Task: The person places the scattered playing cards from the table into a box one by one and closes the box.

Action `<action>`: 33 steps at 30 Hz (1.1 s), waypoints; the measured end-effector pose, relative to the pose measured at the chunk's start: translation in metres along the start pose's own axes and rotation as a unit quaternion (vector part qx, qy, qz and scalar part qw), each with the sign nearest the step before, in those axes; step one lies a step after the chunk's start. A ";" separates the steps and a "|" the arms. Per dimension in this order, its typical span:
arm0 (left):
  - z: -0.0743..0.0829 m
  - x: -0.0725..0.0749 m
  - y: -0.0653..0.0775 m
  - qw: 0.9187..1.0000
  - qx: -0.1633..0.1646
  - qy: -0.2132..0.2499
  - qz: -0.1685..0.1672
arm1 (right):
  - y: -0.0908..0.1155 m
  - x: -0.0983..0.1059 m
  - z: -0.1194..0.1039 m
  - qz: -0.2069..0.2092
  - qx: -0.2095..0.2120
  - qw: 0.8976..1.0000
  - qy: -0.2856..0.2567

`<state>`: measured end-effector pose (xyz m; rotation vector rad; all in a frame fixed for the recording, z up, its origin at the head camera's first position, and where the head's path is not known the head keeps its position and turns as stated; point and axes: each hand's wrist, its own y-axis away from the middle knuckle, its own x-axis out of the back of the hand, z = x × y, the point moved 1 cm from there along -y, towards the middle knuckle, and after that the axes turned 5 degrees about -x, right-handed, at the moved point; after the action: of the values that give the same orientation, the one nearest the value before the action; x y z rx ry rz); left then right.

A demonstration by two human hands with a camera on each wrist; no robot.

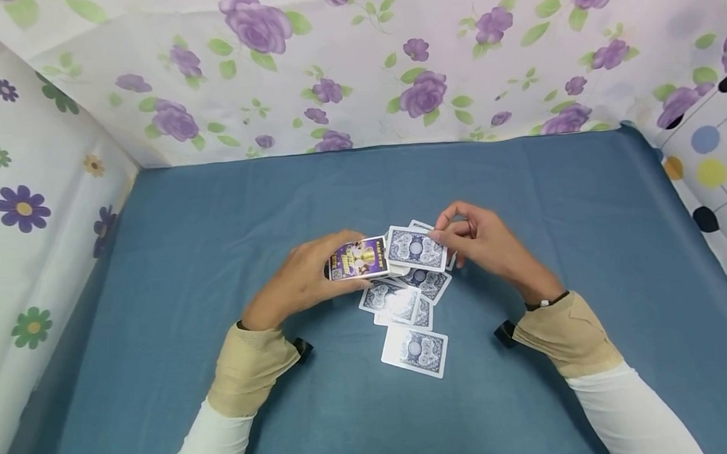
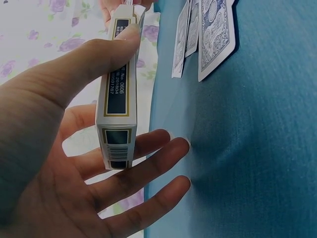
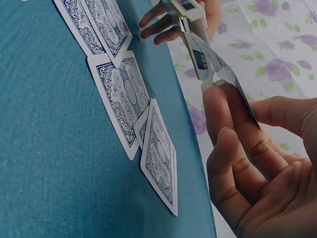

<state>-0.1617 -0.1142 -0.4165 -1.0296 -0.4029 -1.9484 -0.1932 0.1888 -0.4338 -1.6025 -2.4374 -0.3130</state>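
My left hand (image 1: pixel 307 269) grips a purple and gold playing-card box (image 1: pixel 358 258) by its edges, thumb along one narrow side. In the left wrist view the box (image 2: pixel 117 99) shows white sides with dark labels and a barcode end. My right hand (image 1: pixel 484 239) pinches a blue-backed playing card (image 1: pixel 416 248) between thumb and fingers, right at the box's far end. From the right wrist, that card (image 3: pixel 233 82) is seen nearly edge-on. Several face-down cards (image 1: pixel 414 350) lie loosely overlapped on the table below both hands.
A blue cloth (image 1: pixel 190 246) covers the table. White flowered sheets (image 1: pixel 346 74) hang behind it and at the left, and a dotted sheet (image 1: pixel 707 168) at the right. Tan cuffs (image 1: pixel 254 371) with small black pieces wrap both wrists.
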 end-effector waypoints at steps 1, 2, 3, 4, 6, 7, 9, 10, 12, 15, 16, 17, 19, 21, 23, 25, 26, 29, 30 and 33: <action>0.000 0.000 0.000 1.000 0.001 -0.001 -0.001 | 0.000 0.000 0.000 -0.001 0.001 1.000 0.001; 0.000 -0.001 0.000 1.000 0.002 -0.001 -0.001 | 0.000 0.000 0.000 -0.001 0.002 1.000 0.003; -0.001 -0.001 0.000 1.000 0.003 -0.001 -0.002 | 0.000 0.000 0.000 -0.002 0.002 1.000 0.003; -0.001 -0.001 0.000 1.000 0.005 -0.003 -0.002 | 0.000 0.000 0.000 -0.004 0.002 1.000 0.003; -0.001 -0.001 0.000 1.000 0.007 -0.003 -0.003 | 0.000 -0.001 -0.001 -0.007 0.001 1.000 0.003; -0.001 -0.001 0.000 1.000 0.007 -0.002 -0.003 | 0.000 -0.001 -0.001 -0.010 0.001 1.000 0.003; -0.001 -0.001 0.000 1.000 0.008 -0.002 -0.004 | 0.000 -0.001 -0.002 -0.017 0.000 1.000 0.004; -0.001 -0.001 0.000 1.000 0.007 -0.002 -0.004 | 0.000 -0.002 -0.002 -0.020 -0.001 1.000 0.005; -0.001 -0.001 0.001 1.000 0.006 0.000 -0.004 | 0.000 -0.003 -0.003 -0.026 -0.002 1.000 0.007; -0.001 -0.001 0.000 1.000 0.005 0.000 -0.006 | 0.000 -0.005 -0.003 -0.032 -0.005 0.999 0.008; -0.001 -0.001 0.000 1.000 0.004 0.000 -0.007 | 0.000 -0.005 -0.002 -0.032 -0.005 0.999 0.009; -0.001 -0.002 0.000 1.000 0.002 0.000 -0.007 | 0.000 -0.006 -0.002 -0.032 -0.004 0.999 0.009; -0.001 -0.002 0.000 1.000 -0.001 -0.002 -0.007 | -0.001 -0.008 -0.001 -0.032 -0.002 0.999 0.008; 0.000 -0.002 0.000 1.000 -0.004 -0.003 -0.005 | -0.001 -0.009 0.000 -0.030 0.001 1.000 0.009; 0.000 -0.002 0.001 1.000 -0.007 -0.002 -0.003 | -0.001 -0.010 0.000 -0.027 0.005 1.000 0.013; 0.000 -0.002 0.001 1.000 -0.008 -0.003 -0.002 | -0.001 -0.012 0.002 -0.021 0.007 1.000 0.015; 0.000 -0.002 0.001 1.000 -0.008 -0.003 -0.001 | -0.001 -0.012 0.002 -0.018 0.007 1.000 0.016; 0.001 -0.001 0.000 1.000 -0.008 -0.002 0.000 | -0.001 -0.014 0.003 -0.005 0.008 1.000 0.020; 0.001 -0.001 0.000 1.000 -0.010 -0.002 0.001 | -0.001 -0.015 0.002 0.001 0.007 1.000 0.018; 0.000 -0.001 0.001 1.000 -0.012 -0.004 0.000 | -0.002 -0.019 0.003 0.020 0.003 1.000 0.009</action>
<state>-0.1606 -0.1136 -0.4172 -1.0530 -0.3851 -1.9540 -0.1876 0.1718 -0.4421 -1.6372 -2.3865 -0.3107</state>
